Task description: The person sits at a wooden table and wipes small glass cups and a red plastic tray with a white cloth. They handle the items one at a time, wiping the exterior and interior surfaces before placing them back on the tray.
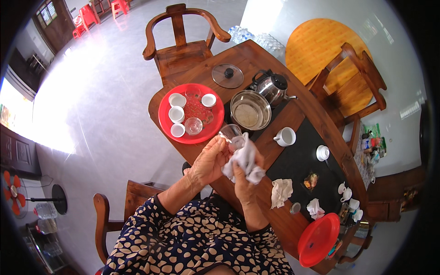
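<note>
Floor fan (14, 193) (orange-bladed); wooden armchair (183, 58).

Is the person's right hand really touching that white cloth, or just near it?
Touching. The head view shows the right hand gripping the bunched white cloth, with the thumb lying right against the fabric.

I see the left forearm (180, 190) slant in from the near left toward the far right, the left hand (210, 160) pinching with thumb and fingertips. The right forearm (255, 213) rises more steeply on the right. Close beside the other, the right hand (245, 183) (a little blurred, to my eye) grips, thumb pointing far.
</note>
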The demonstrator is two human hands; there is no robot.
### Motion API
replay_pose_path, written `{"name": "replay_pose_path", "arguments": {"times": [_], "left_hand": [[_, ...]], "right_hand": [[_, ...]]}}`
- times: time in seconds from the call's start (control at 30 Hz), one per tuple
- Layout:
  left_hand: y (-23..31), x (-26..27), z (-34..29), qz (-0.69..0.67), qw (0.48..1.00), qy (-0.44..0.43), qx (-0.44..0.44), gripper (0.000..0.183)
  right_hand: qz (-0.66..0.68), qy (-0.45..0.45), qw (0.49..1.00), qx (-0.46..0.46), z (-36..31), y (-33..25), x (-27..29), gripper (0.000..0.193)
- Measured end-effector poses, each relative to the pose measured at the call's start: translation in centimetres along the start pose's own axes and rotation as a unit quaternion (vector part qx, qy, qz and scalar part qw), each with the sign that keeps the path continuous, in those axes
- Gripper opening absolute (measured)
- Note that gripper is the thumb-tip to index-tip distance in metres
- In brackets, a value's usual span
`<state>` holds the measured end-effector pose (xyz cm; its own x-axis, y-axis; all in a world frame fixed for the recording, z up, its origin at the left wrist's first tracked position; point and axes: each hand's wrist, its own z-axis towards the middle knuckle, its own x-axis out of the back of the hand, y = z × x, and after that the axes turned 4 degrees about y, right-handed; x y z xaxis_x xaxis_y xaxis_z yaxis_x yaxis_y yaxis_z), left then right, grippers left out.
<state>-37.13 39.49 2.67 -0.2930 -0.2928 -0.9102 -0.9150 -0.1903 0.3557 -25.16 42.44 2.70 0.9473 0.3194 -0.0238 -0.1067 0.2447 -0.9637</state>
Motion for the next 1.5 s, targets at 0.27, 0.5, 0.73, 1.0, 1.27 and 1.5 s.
{"name": "replay_pose_path", "arguments": {"times": [0.27,0.5,0.73,1.0,1.27,1.5], "left_hand": [[0.0,1.3,-0.2,0.003,0.999,-0.048,-0.012,0.009],[0.0,0.1,-0.9,0.054,0.994,-0.090,-0.002,0.012],[-0.4,0.3,-0.9,0.174,0.975,-0.127,-0.060,0.013],[0.6,0.3,-1.1,0.353,0.922,-0.143,-0.075,0.016],[1.6,-0.2,-1.8,0.417,0.891,-0.170,-0.054,0.012],[1.7,-0.3,-1.7,0.446,0.869,-0.200,-0.078,0.011]], "right_hand": [[-0.161,0.000,0.964,0.214,2.8,-2.8,0.9,0.044],[0.143,0.041,0.986,-0.074,3.5,-1.8,0.9,0.028],[0.288,0.060,0.948,-0.120,2.7,-1.5,2.8,0.037],[0.122,-0.134,0.977,-0.115,3.7,-4.2,2.1,0.055],[0.233,-0.072,0.948,-0.203,4.4,-3.6,2.2,0.042],[0.307,-0.053,0.921,-0.233,4.7,-1.5,2.9,0.035]]}}
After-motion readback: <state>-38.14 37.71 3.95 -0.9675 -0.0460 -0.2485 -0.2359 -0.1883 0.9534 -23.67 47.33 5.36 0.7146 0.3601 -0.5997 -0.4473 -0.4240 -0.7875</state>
